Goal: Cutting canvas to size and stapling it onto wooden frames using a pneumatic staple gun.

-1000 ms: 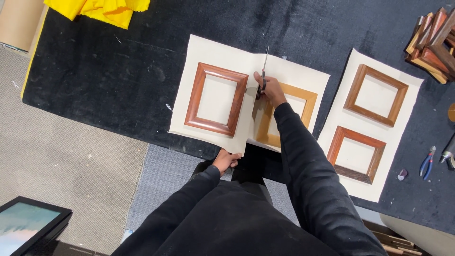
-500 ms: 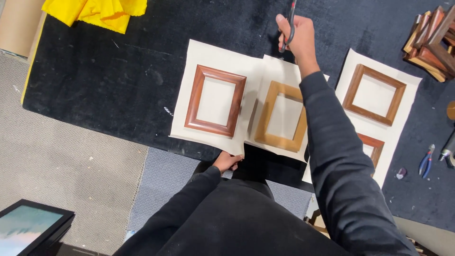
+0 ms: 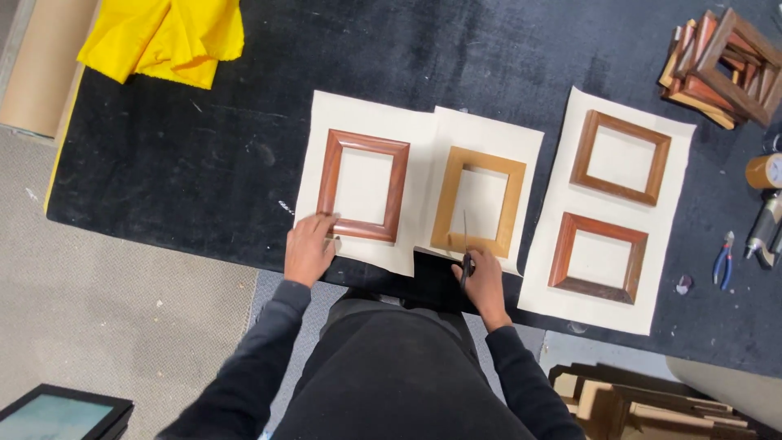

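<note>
Four wooden picture frames lie on cream sheets of backing paper spread across a black felt-covered worktable (image 3: 163,187), each frame set squarely on its sheet with a margin all round. The person's left hand (image 3: 308,248) lies flat and open, fingers pressing the lower corner of the reddish-brown rectangular wooden frame (image 3: 363,186), apparently pinning it and its cream paper sheet (image 3: 318,122) in place. The right hand (image 3: 485,281) is closed around a slim dark-handled cutting tool (image 3: 466,259), its blade lying up across the bottom rail of the light tan wooden frame (image 3: 479,201), at the paper's near edge. A crumpled yellow cloth (image 3: 167,37) sits well apart.
</note>
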